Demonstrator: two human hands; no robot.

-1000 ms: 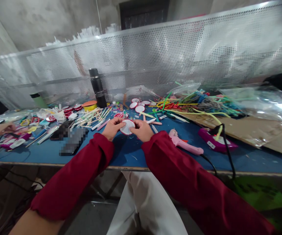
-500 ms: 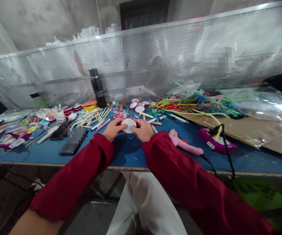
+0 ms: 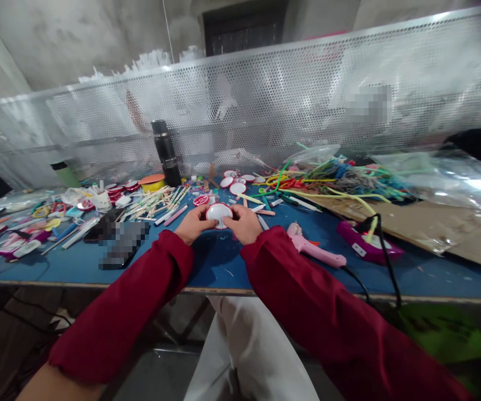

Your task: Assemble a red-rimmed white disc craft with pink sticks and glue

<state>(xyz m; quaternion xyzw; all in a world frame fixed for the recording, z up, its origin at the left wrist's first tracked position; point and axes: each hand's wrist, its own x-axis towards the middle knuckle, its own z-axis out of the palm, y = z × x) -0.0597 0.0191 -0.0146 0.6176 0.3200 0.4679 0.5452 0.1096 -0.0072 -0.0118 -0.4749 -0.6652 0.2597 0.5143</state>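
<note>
Between both hands, just above the blue table (image 3: 207, 273), is a round white disc with a red rim (image 3: 219, 213). My left hand (image 3: 195, 224) grips its left edge, thumb on the white face and fingers curled behind. On the opposite edge, my right hand (image 3: 244, 223) pinches it the same way; the fingers behind the disc are partly hidden. Right behind the hands lies a red round piece with white print (image 3: 201, 200). More red-rimmed white discs (image 3: 237, 189) lie farther back. A pink glue gun (image 3: 318, 250) rests to the right of my right sleeve.
A black bottle (image 3: 166, 156) stands at the back by a perforated metal screen (image 3: 249, 106). Left are dark phones (image 3: 126, 245) and a pile of thin sticks (image 3: 152, 205). Rightward lie coloured fuzzy stems (image 3: 340, 177), cardboard (image 3: 416, 220) and a purple device with a cable (image 3: 368, 243).
Both hands still hold the disc, its white face now tilted slightly differently, with the thumbs shifted a little lower on it. The surroundings stay the same apart from a slight camera shift.
</note>
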